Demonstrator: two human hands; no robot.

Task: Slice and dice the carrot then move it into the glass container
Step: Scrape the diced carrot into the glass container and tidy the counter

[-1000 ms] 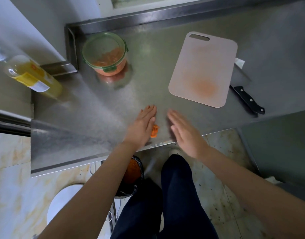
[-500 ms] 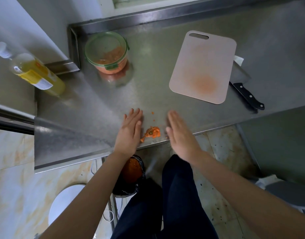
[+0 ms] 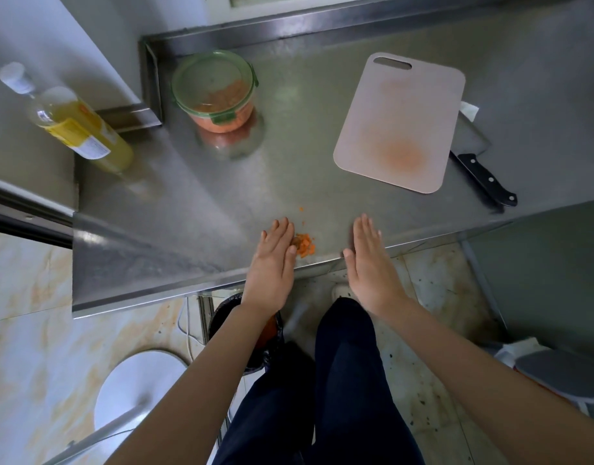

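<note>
Nearest me, below the carrot pile [image 3: 304, 245] and under my left wrist, stands a black-bagged bin [image 3: 221, 317]. That is the main risk. The pile lies right at the front lip of the steel counter [image 3: 221, 203], so any push toward me would tip the bits over the lip into the bin or onto the floor. They look wet and mashed, so I judge some would smear or stick to my skin rather than lift cleanly. A few loose specks just beyond the pile could easily be left behind.

My left hand [image 3: 272, 260] lies flat with straight fingers, and its thumb side touches the pile's left side. My right hand [image 3: 372, 263] is flat too, fingers together, off to the pile's right and clear of it. Neither hand grips anything.

Farther back and right of the pile is the cutting board [image 3: 399, 122], stained orange and bare, with the knife [image 3: 486, 181] tucked at its far side. Far back and left of the pile sits the glass container [image 3: 218, 92], already holding most of the diced carrot. Its green-rimmed lid appears to be on, which would block a quick transfer.
</note>
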